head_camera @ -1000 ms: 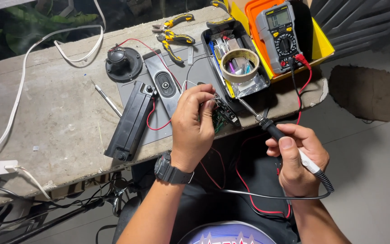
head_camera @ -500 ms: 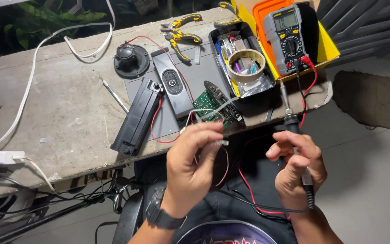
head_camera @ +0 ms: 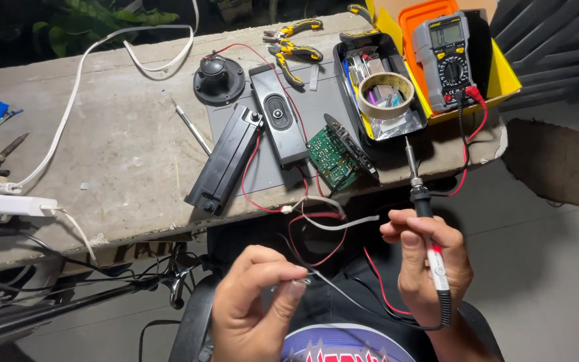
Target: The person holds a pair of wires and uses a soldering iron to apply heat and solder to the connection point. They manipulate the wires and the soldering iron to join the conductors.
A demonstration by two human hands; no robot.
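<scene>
R hand, lower right of frame, is closed round a soldering iron held like a pen, tip up and pointing away toward the bench, prob. to keep the hot end clear of body and wires. L hand, bottom centre, has thumb and forefinger pinched shut on a thin grey wire, likely solder, that runs right toward the black and red leads at the lap; the pinch sits near the end, which gives fine control.

Just above the hands, at the bench edge, the green circuit board lies tilted, its red and white wires hanging over the edge within reach. Beside it, centre: long black speaker housing and oval speaker panel. Upper right: multimeter in a yellow box, tape roll in a black tray. Pliers sit top centre, apart.
</scene>
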